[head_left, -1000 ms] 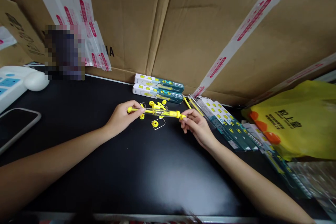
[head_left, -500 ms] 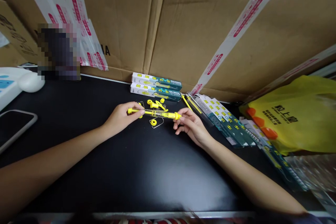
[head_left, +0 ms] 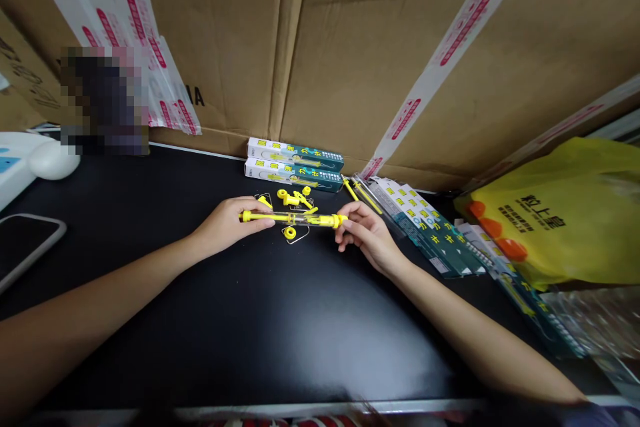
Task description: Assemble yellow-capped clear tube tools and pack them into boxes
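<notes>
A clear tube spring scale (head_left: pixel 300 219) with yellow end pieces lies level across both hands, above the black table. My left hand (head_left: pixel 235 221) is closed round its left part, thumb in front and fingers behind. At the other end, my right hand (head_left: pixel 367 238) pinches the yellow end cap (head_left: pixel 341 221) between thumb and fingertips. Just behind the tube are loose yellow parts (head_left: pixel 290 199) and bent wire hooks. A yellow ring (head_left: pixel 289 233) rests beside a wire hook (head_left: pixel 303 235) in front of the tube.
Two spring scale boxes (head_left: pixel 295 175) lie against the large cardboard box (head_left: pixel 225 40). Flattened printed boxes (head_left: pixel 425 227) and clear tubes (head_left: pixel 367 195) are at the right, near a yellow bag (head_left: pixel 565 213). On the left are a phone (head_left: pixel 27 247) and a white device (head_left: pixel 53 159).
The tube has gone from slightly tilted to nearly level, still held in both hands. My right fingers have closed further over its yellow end cap. The whole view has shifted slightly.
</notes>
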Motion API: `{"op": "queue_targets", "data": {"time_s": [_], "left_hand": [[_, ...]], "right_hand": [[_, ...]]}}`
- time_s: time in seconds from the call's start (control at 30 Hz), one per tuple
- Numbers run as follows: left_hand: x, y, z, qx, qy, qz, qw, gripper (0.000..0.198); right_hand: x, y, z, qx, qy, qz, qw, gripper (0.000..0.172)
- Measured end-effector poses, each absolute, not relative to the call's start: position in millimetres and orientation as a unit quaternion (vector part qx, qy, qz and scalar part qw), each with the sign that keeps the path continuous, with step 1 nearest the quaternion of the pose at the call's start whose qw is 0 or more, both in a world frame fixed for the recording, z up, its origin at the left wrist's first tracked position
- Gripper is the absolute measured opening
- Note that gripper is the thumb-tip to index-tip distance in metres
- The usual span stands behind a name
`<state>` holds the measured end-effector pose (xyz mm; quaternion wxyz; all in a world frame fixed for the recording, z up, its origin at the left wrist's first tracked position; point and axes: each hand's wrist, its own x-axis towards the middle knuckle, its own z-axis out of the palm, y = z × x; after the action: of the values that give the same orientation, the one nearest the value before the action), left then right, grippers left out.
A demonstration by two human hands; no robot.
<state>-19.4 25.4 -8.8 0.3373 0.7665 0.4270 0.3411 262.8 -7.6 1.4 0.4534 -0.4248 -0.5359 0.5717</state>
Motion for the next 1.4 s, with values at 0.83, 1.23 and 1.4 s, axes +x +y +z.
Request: {"op": "queue_targets", "data": {"time_s": [0.83,1.23,1.4], "left_hand": [[-17.5,22.1,-7.7,0.766,0.429,0.33,0.347,0.024],[-16.8,20.6,-6.8,0.763,0.428,0.335,0.351,0.023],[-17.5,21.3,-8.1,0.766,0.424,0.332,0.351,0.024]], "right_hand": [[262.6,-7.4,-1.1,-0.413,-0.592,0.542,0.431,0.027],[263.8,-8.0,0.1,-0.386,-0.587,0.597,0.387,0.034],[263.2,-8.4,-0.8,-0.427,-0.622,0.541,0.371,0.03]]}}
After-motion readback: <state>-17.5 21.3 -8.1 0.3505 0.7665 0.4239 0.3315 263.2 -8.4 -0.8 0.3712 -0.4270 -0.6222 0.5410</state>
